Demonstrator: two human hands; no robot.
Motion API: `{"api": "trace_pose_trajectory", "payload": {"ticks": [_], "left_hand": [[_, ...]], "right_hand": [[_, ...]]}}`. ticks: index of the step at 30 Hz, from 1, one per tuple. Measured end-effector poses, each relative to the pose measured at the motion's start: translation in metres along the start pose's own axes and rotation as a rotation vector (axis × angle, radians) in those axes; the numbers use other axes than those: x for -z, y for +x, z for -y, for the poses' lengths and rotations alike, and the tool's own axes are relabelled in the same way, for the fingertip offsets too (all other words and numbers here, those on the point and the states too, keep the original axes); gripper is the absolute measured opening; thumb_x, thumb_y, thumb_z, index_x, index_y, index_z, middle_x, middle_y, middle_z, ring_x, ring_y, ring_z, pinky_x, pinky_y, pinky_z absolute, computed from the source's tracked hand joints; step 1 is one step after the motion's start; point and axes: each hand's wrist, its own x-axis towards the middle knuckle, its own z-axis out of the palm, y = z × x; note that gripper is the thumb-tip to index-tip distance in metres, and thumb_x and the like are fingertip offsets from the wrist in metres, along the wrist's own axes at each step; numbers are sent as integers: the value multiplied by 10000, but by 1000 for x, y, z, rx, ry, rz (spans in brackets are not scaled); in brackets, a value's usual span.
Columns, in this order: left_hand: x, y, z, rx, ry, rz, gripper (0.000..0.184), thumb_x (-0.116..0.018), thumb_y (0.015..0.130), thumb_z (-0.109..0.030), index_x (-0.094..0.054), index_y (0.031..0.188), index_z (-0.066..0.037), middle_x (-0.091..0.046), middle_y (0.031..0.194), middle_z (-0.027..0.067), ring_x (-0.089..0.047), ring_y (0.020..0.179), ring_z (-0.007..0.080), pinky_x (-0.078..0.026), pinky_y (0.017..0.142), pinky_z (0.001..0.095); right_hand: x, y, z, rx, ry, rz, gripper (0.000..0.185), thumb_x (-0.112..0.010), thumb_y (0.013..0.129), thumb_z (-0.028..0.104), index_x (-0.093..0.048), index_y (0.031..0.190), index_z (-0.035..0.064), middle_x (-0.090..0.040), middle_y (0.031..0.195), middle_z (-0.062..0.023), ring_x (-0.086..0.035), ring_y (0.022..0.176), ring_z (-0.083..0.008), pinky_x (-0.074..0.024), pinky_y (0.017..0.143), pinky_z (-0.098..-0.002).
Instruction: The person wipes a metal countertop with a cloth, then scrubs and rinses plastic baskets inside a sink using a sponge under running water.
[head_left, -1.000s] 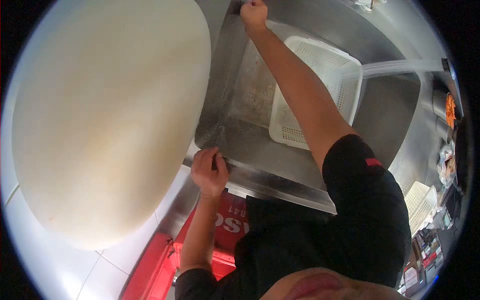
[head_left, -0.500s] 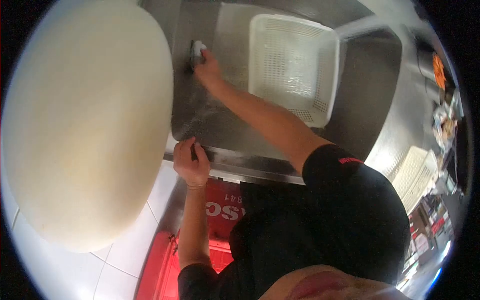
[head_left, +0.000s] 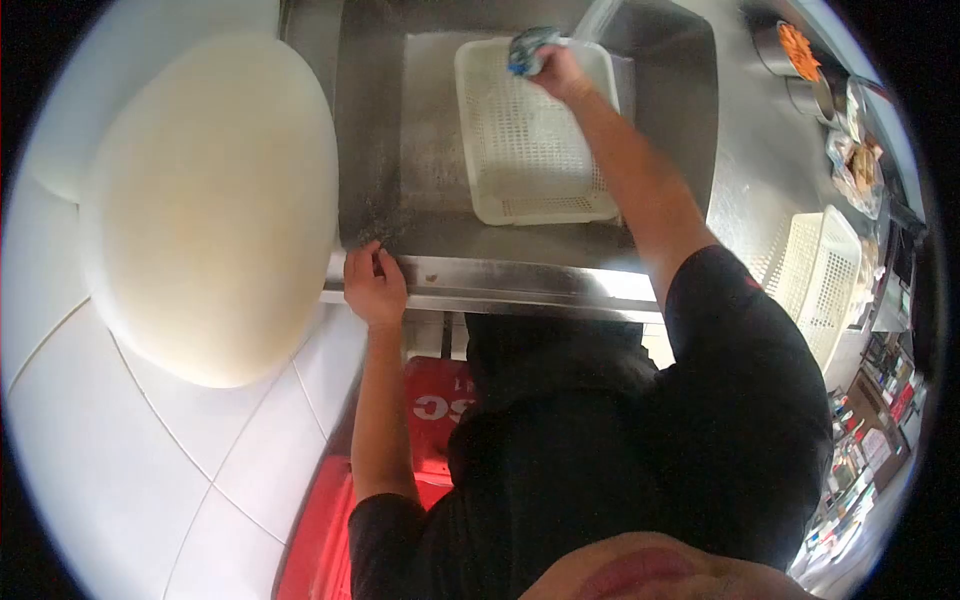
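Note:
My right hand (head_left: 562, 76) is closed around a crumpled blue-grey scrubbing pad (head_left: 532, 50), its exact kind unclear. It is over the far edge of a white perforated plastic basket (head_left: 490, 190), which lies inside a stainless steel sink (head_left: 425, 235). Whether the pad touches the basket or the sink wall, I cannot tell. At the sink's front left corner, my left hand (head_left: 376, 288) has its fingers curled over the metal edge (head_left: 500, 275).
A large smooth pale oval thing (head_left: 215, 210) fills the left side, close to the camera. Red crates (head_left: 430, 405) stand below the sink. More white baskets (head_left: 825, 275), bagged items (head_left: 855, 165) and a container of orange pieces (head_left: 798, 50) are at the right.
My right hand has moved with the pad from the sink's left side rightwards to the basket's far edge. My left hand stays at the front edge. The camera view has shifted.

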Motion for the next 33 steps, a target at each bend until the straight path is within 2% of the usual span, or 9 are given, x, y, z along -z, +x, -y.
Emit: {"api": "trace_pose_trajectory", "payload": {"ticks": [1, 4, 8, 16, 18, 25, 27, 29, 33], "left_hand": [[-1, 2, -3, 7, -6, 0, 137, -641, 832, -85, -663, 963, -55, -653, 905, 110, -634, 802, 323, -522, 693, 430], [-2, 3, -8, -19, -3, -9, 124, -643, 828, -99, -660, 945, -62, -648, 890, 98, -633, 802, 314, -521, 693, 423], [-8, 1, -2, -38, 69, -4, 124, -644, 832, -123, -661, 945, -77, -647, 886, 86, -633, 821, 312, -522, 706, 427], [-2, -1, -7, -92, 169, -31, 144, -648, 857, -147, -676, 974, -69, -657, 934, 118, -631, 913, 332, -518, 785, 458], [2, 2, -14, -59, 146, 29, 150, -647, 860, -152, -675, 984, -73, -659, 955, 119, -627, 926, 341, -514, 800, 466], [1, 5, -16, 10, 135, 117, 183, -627, 863, -177, -677, 1012, -83, -659, 991, 98, -608, 973, 335, -509, 820, 465], [0, 4, -10, -32, 144, 117, 181, -622, 868, -177, -677, 1012, -82, -657, 984, 105, -606, 968, 338, -507, 819, 465], [-1, 2, -6, -56, 166, 125, 178, -618, 871, -175, -676, 1012, -83, -655, 978, 108, -606, 965, 340, -505, 819, 465], [-3, 4, -3, -89, 199, 148, 178, -625, 868, -156, -675, 1019, -78, -651, 969, 115, -606, 959, 344, -502, 823, 458]], "right_hand": [[18, 14, 16, -43, 372, -23, 282, -549, 927, 126, -542, 1187, 16, -626, 1193, -110, -621, 1076, -304, -509, 966, -446], [32, 12, 54, -80, 439, -146, 317, -557, 933, 121, -524, 1228, 7, -634, 1188, -109, -632, 1070, -297, -504, 977, -432], [43, 10, 48, -121, 286, 0, 271, -609, 930, 180, -588, 1162, 42, -677, 1003, -77, -671, 862, -220, -576, 762, -355], [50, -16, 71, -68, 162, 77, 337, -638, 882, 151, -618, 1179, -9, -697, 1028, -119, -693, 875, -216, -572, 794, -343], [43, -24, 82, -42, 133, -69, 355, -631, 872, 119, -617, 1203, -9, -696, 1034, -126, -692, 877, -224, -568, 796, -338], [90, -45, 86, 72, -731, -534, 615, -769, 789, 285, -579, 1302, 4, -663, 1172, -169, -673, 1033, -278, -545, 878, -367], [138, -53, 52, -86, -968, -587, 930, -824, 722, 416, -430, 1444, -17, -562, 1368, -225, -598, 1206, -322, -486, 995, -383], [139, -89, 35, -295, -870, -563, 927, -821, 704, 469, -473, 1410, -22, -547, 1387, -225, -560, 1266, -302, -452, 1051, -371], [171, -74, -50, -449, -1093, -448, 821, -785, 733, 350, -479, 1398, -22, -523, 1399, -246, -525, 1303, -319, -428, 1083, -387]]}}
